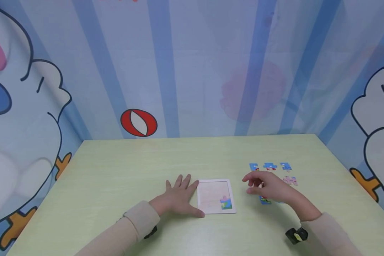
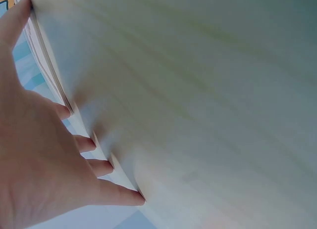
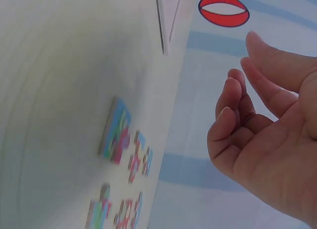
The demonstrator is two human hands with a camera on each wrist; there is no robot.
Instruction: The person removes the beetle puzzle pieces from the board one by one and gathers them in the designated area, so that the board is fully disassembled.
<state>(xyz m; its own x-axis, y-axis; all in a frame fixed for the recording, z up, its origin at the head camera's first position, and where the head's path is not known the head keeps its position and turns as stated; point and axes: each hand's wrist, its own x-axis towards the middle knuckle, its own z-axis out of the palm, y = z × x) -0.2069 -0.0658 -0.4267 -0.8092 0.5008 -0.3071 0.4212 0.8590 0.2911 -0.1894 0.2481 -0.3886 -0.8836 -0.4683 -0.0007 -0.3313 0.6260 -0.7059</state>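
A white square puzzle tray point(image 1: 209, 195) lies on the table, with a blue, green and pink puzzle piece point(image 1: 226, 203) in its lower right corner. My left hand point(image 1: 178, 200) rests with fingers spread, thumb and a finger touching the tray's left edge. The left wrist view shows that hand point(image 2: 44, 150) along the tray's side. Above the loose pieces hovers my right hand point(image 1: 272, 185). In the right wrist view, this hand point(image 3: 272, 125) has thumb and index finger apart, the other fingers loosely bent, and nothing between them. Beneath it sits a loose puzzle piece point(image 1: 265, 201), partly hidden.
Several other loose pieces lie in rows to the tray's right, including a blue piece point(image 1: 270, 166) at the back and a pink piece point(image 1: 290, 180) beside the right hand. The pale table point(image 1: 131, 163) ends at a blue striped backdrop point(image 1: 198, 89).
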